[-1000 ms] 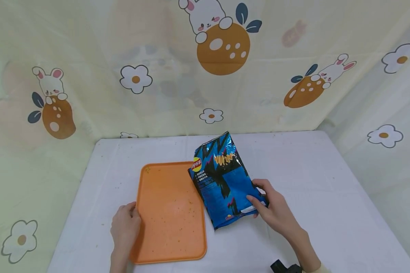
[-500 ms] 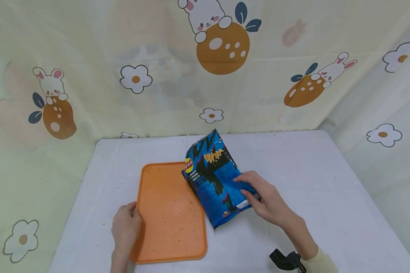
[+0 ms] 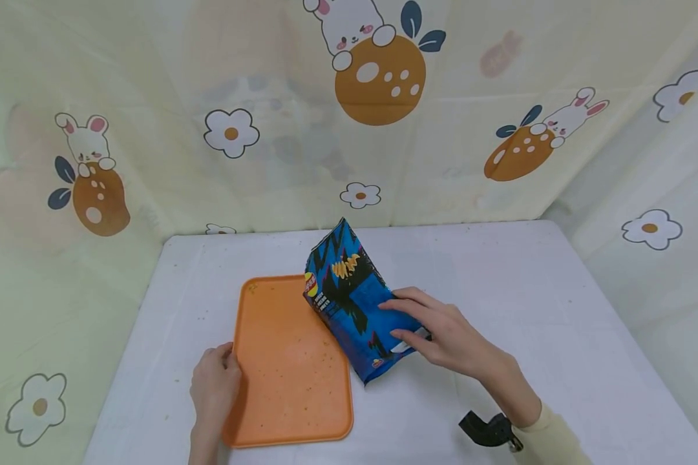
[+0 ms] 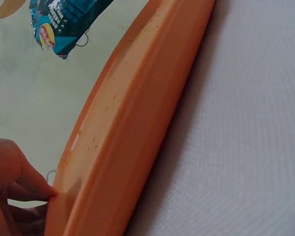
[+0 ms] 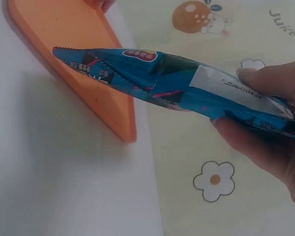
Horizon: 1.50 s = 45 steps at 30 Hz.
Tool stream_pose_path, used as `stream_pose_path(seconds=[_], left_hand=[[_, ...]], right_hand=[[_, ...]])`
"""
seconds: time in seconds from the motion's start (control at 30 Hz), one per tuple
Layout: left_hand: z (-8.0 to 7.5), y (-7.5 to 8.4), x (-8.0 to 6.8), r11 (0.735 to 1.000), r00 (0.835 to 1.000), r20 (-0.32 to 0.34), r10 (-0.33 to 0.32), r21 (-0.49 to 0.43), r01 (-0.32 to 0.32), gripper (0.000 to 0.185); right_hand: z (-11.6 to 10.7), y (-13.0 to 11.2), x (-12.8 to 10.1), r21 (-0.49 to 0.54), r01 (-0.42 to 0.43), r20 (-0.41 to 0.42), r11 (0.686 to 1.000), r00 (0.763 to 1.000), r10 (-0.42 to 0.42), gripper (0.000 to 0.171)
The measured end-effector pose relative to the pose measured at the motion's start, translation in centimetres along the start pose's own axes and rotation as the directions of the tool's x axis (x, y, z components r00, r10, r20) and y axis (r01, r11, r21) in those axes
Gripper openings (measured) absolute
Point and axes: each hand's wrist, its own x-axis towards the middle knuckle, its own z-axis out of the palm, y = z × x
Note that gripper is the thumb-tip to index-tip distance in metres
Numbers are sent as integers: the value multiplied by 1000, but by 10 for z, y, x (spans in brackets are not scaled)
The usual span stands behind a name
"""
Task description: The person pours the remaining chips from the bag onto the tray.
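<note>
A blue and black bag of chips (image 3: 355, 303) tilts over the right side of an orange tray (image 3: 285, 361). My right hand (image 3: 448, 332) grips the bag's lower right part, with the thumb in front. In the right wrist view the bag (image 5: 137, 73) appears edge-on, between the thumb and the fingers (image 5: 255, 147). My left hand (image 3: 215, 387) holds the tray's left rim. In the left wrist view, fingertips of the left hand (image 4: 14, 182) pinch the rim of the tray (image 4: 132, 123). Small crumbs dot the tray's surface.
The tray lies on a white-covered table (image 3: 471, 271). Behind and beside the table hangs a pale curtain (image 3: 285, 174) printed with rabbits and flowers. A black curved device (image 3: 488, 429) sits at the right wrist, by the sleeve (image 3: 549, 439).
My right hand has carried the chip bag leftward, farther over the tray, and the bag has turned a little. The left hand and the tray have stayed in place.
</note>
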Motion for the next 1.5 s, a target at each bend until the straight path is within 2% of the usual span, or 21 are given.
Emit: stream_pose_path(seconds=[0.27, 0.5, 0.67, 0.83, 1.03, 1.5], left_hand=[[-2, 0, 0, 1000, 1000, 0, 23, -20, -23, 32], [-2, 0, 1, 998, 999, -11, 48, -36, -48, 33], [-2, 3, 3, 998, 999, -16, 48, -38, -49, 32], [-2, 4, 3, 999, 999, -20, 36, -34, -36, 31], [-1, 1, 2, 999, 999, -20, 28, -35, -28, 31], [-2, -1, 0, 999, 1000, -15, 5, -48, -6, 31]], right_hand=[[-6, -3, 14, -14, 33, 106, 999, 994, -32, 47], [-11, -5, 30, -42, 110, 178, 993, 979, -101, 45], [-15, -10, 38, -54, 131, 230, 990, 966, -115, 44], [-18, -16, 47, -64, 124, 301, 990, 948, -100, 42], [-22, -23, 59, -63, 128, 392, 990, 915, -93, 43], [-24, -32, 80, -82, 132, 489, 988, 869, -76, 43]])
